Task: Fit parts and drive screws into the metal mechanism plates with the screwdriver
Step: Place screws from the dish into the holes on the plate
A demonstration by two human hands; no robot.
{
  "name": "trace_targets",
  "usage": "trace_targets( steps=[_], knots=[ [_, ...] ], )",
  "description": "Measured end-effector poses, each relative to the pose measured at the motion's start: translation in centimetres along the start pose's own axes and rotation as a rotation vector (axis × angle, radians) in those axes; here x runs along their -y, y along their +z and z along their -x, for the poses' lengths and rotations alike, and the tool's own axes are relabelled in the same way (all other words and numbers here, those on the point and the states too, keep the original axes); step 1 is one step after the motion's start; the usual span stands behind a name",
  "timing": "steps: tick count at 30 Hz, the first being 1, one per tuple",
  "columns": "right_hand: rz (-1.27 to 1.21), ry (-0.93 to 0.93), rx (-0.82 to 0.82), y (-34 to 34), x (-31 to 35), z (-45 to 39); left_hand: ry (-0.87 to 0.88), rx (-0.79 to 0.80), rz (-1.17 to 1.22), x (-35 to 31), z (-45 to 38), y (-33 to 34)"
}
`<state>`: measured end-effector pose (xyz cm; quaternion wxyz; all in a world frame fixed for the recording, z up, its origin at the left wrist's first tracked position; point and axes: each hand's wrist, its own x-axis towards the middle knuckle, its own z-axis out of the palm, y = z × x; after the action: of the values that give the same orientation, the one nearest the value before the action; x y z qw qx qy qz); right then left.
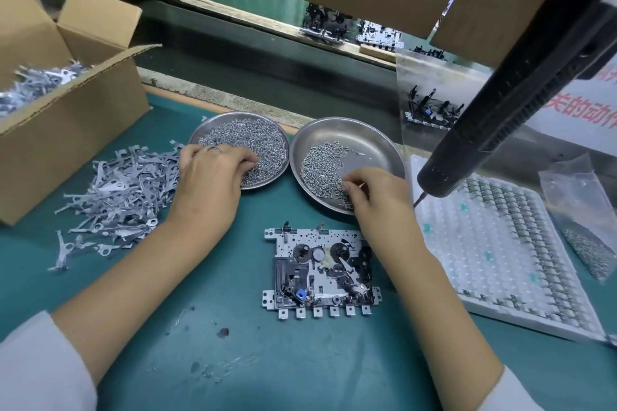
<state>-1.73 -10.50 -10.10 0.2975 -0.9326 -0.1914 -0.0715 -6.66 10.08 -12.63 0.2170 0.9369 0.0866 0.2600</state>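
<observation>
A metal mechanism plate [320, 272] with black gears and a blue part lies flat on the green mat near me. My left hand [210, 177] reaches into the left steel dish [207, 125], its fingertips curled into the heap of small springs [253, 140]. My right hand [377, 197] reaches into the right steel dish [367, 140], fingertips pinching among the screws [320, 167]. What each hand holds is hidden by the fingers. A black electric screwdriver [500, 103] hangs at the right, its bit [419, 200] pointing down beside my right hand.
A heap of flat metal levers [117, 197] lies left of the dishes, beside an open cardboard box [66, 130] holding more. A white plastic tray [500, 250] with rows of small parts sits at the right, with a plastic bag [581, 210] beyond it. More mechanisms [350, 28] stand behind.
</observation>
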Motion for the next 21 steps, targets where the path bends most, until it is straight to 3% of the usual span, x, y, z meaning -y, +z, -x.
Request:
trace_targets(
  steps=[9,14,21],
  knots=[
    [-0.461,0.033,-0.079,-1.4,0.4,4.1,0.002,0.014,-0.117,0.0,0.0,0.0],
    [-0.845,0.236,-0.161,-2.3,0.0,5.7,0.016,0.031,-0.191,0.0,0.3,0.1],
    [-0.924,0.270,-0.195,-2.4,0.3,7.0,0.058,0.008,-0.170,-0.1,0.2,0.3]
  ],
)
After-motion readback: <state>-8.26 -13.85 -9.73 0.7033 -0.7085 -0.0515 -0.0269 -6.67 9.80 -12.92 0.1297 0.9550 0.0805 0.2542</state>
